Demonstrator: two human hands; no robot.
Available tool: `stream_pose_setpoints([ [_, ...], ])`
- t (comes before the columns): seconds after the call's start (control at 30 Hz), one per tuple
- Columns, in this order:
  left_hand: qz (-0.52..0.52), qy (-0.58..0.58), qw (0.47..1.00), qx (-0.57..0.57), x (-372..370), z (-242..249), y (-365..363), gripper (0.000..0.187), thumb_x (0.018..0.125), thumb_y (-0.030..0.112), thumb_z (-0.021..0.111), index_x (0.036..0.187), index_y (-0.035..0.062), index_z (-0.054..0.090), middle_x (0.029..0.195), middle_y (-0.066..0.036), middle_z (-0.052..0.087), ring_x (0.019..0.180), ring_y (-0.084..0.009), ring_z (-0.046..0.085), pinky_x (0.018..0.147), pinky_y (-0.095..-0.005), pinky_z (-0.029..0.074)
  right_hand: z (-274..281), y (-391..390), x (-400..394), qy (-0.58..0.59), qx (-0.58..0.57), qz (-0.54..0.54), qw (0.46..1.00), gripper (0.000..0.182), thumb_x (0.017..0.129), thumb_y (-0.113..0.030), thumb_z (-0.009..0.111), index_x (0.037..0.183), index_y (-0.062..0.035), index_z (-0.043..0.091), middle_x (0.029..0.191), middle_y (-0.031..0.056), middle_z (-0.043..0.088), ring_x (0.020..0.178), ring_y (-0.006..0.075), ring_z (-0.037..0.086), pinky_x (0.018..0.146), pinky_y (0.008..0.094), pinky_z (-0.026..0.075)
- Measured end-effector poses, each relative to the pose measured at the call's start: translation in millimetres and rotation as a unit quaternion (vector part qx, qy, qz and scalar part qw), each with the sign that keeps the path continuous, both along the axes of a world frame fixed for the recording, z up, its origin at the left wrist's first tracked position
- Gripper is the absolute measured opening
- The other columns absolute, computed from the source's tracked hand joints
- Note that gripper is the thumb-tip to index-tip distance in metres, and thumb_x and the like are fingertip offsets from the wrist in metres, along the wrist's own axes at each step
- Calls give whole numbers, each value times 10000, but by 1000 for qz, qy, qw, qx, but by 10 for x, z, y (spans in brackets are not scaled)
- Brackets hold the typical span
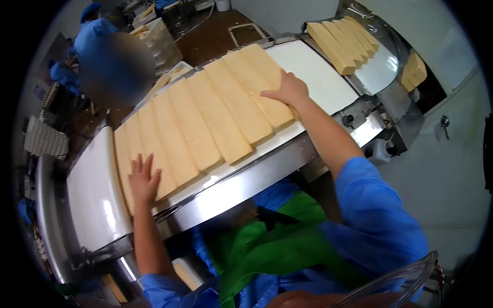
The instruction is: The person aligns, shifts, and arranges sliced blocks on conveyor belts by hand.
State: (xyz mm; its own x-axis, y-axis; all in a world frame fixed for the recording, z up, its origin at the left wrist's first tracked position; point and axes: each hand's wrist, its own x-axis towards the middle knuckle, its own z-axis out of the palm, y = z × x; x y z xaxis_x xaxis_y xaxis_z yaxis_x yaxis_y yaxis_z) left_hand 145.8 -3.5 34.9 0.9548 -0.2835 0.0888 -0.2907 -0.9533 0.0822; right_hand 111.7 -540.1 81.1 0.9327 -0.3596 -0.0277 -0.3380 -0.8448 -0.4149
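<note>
A row of long, pale yellow slabs (200,118), soft and dough-like in look, lies side by side on a white belt (308,66). My left hand (143,180) rests with fingers spread on the near end of the slabs at the left of the row. At the other end, my right hand (290,91) lies against the outer side of the rightmost slab (264,77), its thumb stretched across the top. Some of its fingers are hidden behind the palm. Both hands are open, and neither grips a slab.
Further slabs (341,43) lie at the upper right beyond the belt. A metal roller (49,220) borders the left end, and a steel rail (246,177) runs along the near side. White crates (159,46) and a person in blue (92,28) are across the belt.
</note>
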Motion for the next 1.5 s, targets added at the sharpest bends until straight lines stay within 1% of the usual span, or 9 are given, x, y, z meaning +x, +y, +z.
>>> stream_pose_setpoints([
  [0.1, 14, 30, 999, 23, -216, 17, -301, 853, 853, 648, 678, 1575, 283, 407, 1686, -195, 227, 1556, -424, 183, 1157, -731, 190, -255, 88, 9, -3, -35, -40, 999, 1145, 650, -708, 809, 1527, -69, 441, 1528, 235, 466, 1377, 375, 502, 1089, 447, 458],
  [0.17, -50, 63, 996, 42, -490, 194, -726, 1010, 741, 746, 717, 1580, 283, 398, 1686, -232, 188, 1550, -467, 156, 1144, -751, 185, -451, 251, -211, -86, -186, 188, 960, 1131, 655, -719, 803, 1548, -135, 429, 1602, 234, 358, 1476, 424, 350, 1166, 544, 348],
  [0.27, -93, 29, 994, 47, -743, 248, -1307, 1050, 710, 733, 748, 1586, 285, 379, 1665, -244, 237, 1517, -516, 199, 1103, -769, 234, -315, 727, -616, -102, -157, 355, 916, 1069, 658, -698, 810, 1548, -236, 439, 1609, 228, 354, 1502, 443, 290, 1189, 618, 258],
  [0.67, -90, 71, 993, 42, -650, 472, -1677, 955, 730, 750, 725, 1542, 330, 449, 1655, -270, 231, 1512, -556, 173, 1137, -738, 226, -309, 681, -518, -131, -160, 373, 905, 892, 735, -621, 797, 1500, -262, 512, 1581, 144, 441, 1462, 395, 383, 1159, 548, 330],
  [0.8, -129, 92, 987, 6, -312, 314, -1417, 869, 785, 703, 701, 1532, 325, 468, 1670, -234, 229, 1525, -513, 186, 1153, -724, 215, -144, 55, -428, -137, -67, 328, 932, 803, 775, -555, 789, 1458, -202, 557, 1515, 139, 522, 1421, 350, 452, 1151, 481, 369],
  [0.9, -136, 48, 989, -4, -223, 258, -1374, 784, 824, 619, 687, 1521, 320, 488, 1679, -196, 239, 1535, -467, 204, 1170, -705, 205, -240, -742, -212, -190, -137, 81, 969, 696, 818, -506, 774, 1388, -140, 608, 1423, 125, 598, 1318, 319, 552, 1112, 444, 428],
  [1.03, -107, 48, 993, -17, -289, 310, -1363, 727, 824, 517, 692, 1500, 310, 521, 1675, -172, 272, 1538, -441, 218, 1179, -696, 194, -99, -1519, 38, -27, -204, -190, 960, 859, 791, -670, 714, 1450, -144, 547, 1364, 172, 591, 1284, 346, 571, 1032, 490, 489],
  [1.13, -100, 46, 994, -25, -273, 310, -1320, 714, 819, 501, 694, 1488, 306, 538, 1674, -164, 280, 1539, -434, 221, 1181, -694, 188, -41, -1660, 110, 84, -209, -251, 941, 910, 780, -688, 677, 1499, -160, 495, 1418, 197, 522, 1280, 389, 567, 1006, 498, 510],
  [1.5, -102, 37, 993, -39, -265, 270, -1208, 701, 818, 487, 695, 1469, 261, 563, 1673, -159, 284, 1531, -438, 236, 1171, -700, 193, -393, -2517, -489, 10, -140, -127, 982, 891, 791, -418, 722, 1579, -168, 390, 1646, 249, 267, 1469, 406, 383, 1154, 438, 409],
])
